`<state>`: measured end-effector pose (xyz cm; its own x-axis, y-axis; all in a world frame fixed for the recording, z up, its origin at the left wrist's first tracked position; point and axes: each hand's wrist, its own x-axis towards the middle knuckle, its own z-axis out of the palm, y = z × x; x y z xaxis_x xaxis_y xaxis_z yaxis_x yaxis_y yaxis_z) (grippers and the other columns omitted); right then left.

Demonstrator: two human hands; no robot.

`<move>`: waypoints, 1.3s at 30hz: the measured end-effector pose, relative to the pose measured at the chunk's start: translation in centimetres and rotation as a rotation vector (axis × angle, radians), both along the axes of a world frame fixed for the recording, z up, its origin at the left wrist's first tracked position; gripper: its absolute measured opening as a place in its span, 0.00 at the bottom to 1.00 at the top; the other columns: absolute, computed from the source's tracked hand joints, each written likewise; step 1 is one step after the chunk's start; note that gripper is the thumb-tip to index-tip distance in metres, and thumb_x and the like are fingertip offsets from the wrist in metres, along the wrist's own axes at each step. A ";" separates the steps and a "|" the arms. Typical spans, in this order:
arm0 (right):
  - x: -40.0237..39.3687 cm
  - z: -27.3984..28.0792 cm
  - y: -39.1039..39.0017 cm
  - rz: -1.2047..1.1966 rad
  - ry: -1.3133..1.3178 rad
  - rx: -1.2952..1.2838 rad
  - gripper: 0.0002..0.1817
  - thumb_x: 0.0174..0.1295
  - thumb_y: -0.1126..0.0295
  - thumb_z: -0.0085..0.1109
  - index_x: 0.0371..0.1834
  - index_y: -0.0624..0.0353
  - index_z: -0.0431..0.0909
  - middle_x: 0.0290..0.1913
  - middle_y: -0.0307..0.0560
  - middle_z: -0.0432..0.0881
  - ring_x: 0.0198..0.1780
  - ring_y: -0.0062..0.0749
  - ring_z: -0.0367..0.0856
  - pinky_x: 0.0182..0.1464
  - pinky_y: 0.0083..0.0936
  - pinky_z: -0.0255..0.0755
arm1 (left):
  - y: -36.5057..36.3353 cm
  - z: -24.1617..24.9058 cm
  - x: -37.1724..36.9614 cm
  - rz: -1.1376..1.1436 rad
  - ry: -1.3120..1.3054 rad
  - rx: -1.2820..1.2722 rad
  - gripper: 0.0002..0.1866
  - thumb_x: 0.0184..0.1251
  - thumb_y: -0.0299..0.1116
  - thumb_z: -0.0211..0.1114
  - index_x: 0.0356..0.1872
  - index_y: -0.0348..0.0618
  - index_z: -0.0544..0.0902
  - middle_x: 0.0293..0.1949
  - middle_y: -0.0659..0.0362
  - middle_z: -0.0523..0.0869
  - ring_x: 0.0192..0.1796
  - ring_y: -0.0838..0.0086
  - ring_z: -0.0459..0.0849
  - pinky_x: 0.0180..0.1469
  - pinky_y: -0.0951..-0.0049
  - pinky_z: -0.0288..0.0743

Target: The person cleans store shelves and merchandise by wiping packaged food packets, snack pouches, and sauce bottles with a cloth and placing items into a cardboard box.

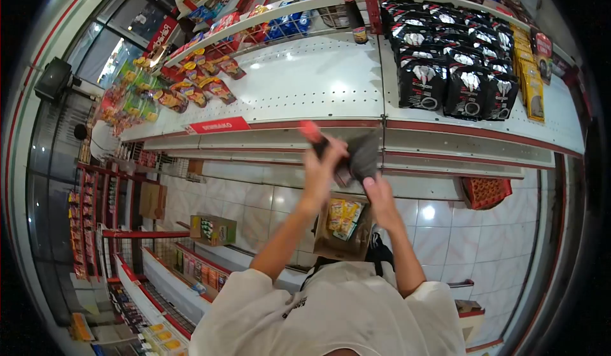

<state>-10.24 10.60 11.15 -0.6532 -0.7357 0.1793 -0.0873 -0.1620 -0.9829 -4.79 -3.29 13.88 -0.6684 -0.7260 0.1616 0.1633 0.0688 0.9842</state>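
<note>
My left hand [321,171] is closed around a dark bottle with a red cap [310,131], tilted and blurred by motion. In my right hand [380,197] is a dark grey cloth [365,157], pinched at its lower end and right up against the bottle. Both hands are in front of the shelf's red-trimmed edge. A similar dark sauce bottle [355,20] with a red cap stands at the back of the white shelf [305,76]. Below my hands, an open cardboard box [337,244] on the floor holds yellow and green packets.
Black coffee pouches [423,85] stand in rows on the right shelf, beside yellow packets [529,82]. Colourful pouches [191,85] line the left end. Lower shelves hold a red tray-like pack [487,192]. Another carton [213,229] sits by the racks behind on the left.
</note>
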 end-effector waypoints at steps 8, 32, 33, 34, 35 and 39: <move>7.1 -7.4 -0.8 -0.090 -0.059 0.324 0.24 0.74 0.58 0.32 0.39 0.70 0.73 0.33 0.63 0.77 0.37 0.50 0.77 0.41 0.38 0.67 | 3.6 -4.5 4.5 0.233 -0.070 0.411 0.12 0.66 0.36 0.63 0.42 0.41 0.74 0.35 0.64 0.75 0.38 0.80 0.73 0.44 0.77 0.68; 10.5 -2.9 -4.5 -0.108 -0.054 0.299 0.29 0.75 0.52 0.27 0.56 0.69 0.69 0.45 0.52 0.78 0.46 0.36 0.75 0.55 0.29 0.66 | -2.2 -3.7 6.0 0.077 0.281 0.409 0.18 0.74 0.39 0.52 0.56 0.38 0.76 0.50 0.58 0.80 0.50 0.76 0.76 0.57 0.75 0.66; 9.6 -6.5 -4.9 -0.071 -0.340 0.287 0.33 0.75 0.46 0.25 0.53 0.67 0.70 0.43 0.44 0.78 0.44 0.29 0.74 0.52 0.28 0.68 | -1.8 -4.0 6.3 0.052 0.252 0.489 0.18 0.74 0.39 0.51 0.55 0.38 0.77 0.50 0.59 0.80 0.51 0.75 0.75 0.58 0.75 0.64; 9.2 -5.8 -5.0 -0.081 -0.336 0.292 0.33 0.75 0.46 0.25 0.53 0.67 0.70 0.43 0.44 0.78 0.44 0.29 0.74 0.52 0.28 0.68 | -1.3 -4.4 6.4 0.021 0.220 0.570 0.18 0.74 0.40 0.51 0.54 0.39 0.78 0.50 0.59 0.80 0.51 0.74 0.75 0.59 0.74 0.62; 8.9 -5.0 -5.2 -0.086 -0.473 0.233 0.34 0.74 0.46 0.23 0.45 0.68 0.72 0.36 0.44 0.77 0.40 0.30 0.74 0.47 0.30 0.68 | -0.9 -4.9 6.6 0.008 0.219 0.577 0.18 0.74 0.40 0.51 0.54 0.39 0.78 0.50 0.59 0.80 0.51 0.74 0.75 0.59 0.74 0.62; 9.3 -2.5 -5.2 -0.202 -0.260 0.168 0.29 0.75 0.52 0.27 0.48 0.69 0.71 0.39 0.56 0.77 0.43 0.44 0.76 0.49 0.36 0.67 | 0.1 -5.5 6.7 0.056 -0.151 -0.222 0.19 0.73 0.44 0.51 0.51 0.41 0.81 0.44 0.61 0.80 0.50 0.71 0.69 0.57 0.72 0.57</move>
